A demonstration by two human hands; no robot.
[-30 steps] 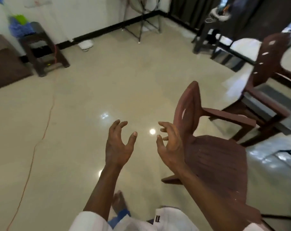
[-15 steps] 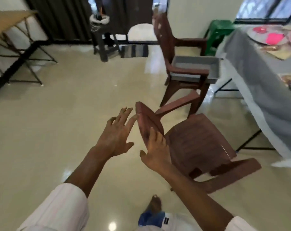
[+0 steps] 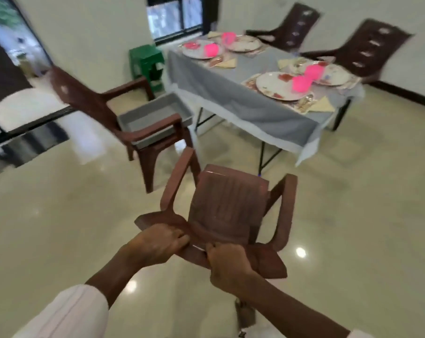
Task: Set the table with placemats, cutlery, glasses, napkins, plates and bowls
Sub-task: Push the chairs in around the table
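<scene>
A brown plastic armchair point(image 3: 228, 203) is right in front of me, its seat facing the table. My left hand point(image 3: 155, 245) and my right hand point(image 3: 227, 263) both grip the top edge of its backrest. Beyond it stands the table point(image 3: 245, 101) under a grey cloth. On it lie white plates point(image 3: 277, 86), pink cups point(image 3: 301, 84), folded beige napkins point(image 3: 322, 106) and cutlery, laid at several places.
A second brown armchair point(image 3: 104, 106) at the left holds a grey tray point(image 3: 155, 115) on its seat. Two dark chairs point(image 3: 367, 50) stand behind the table by the wall. A green stool point(image 3: 147, 62) sits under the window. Glossy floor surrounds me.
Both hands were open in the air beside the chair; now they grip its backrest. My view has swung right, bringing the set table into sight.
</scene>
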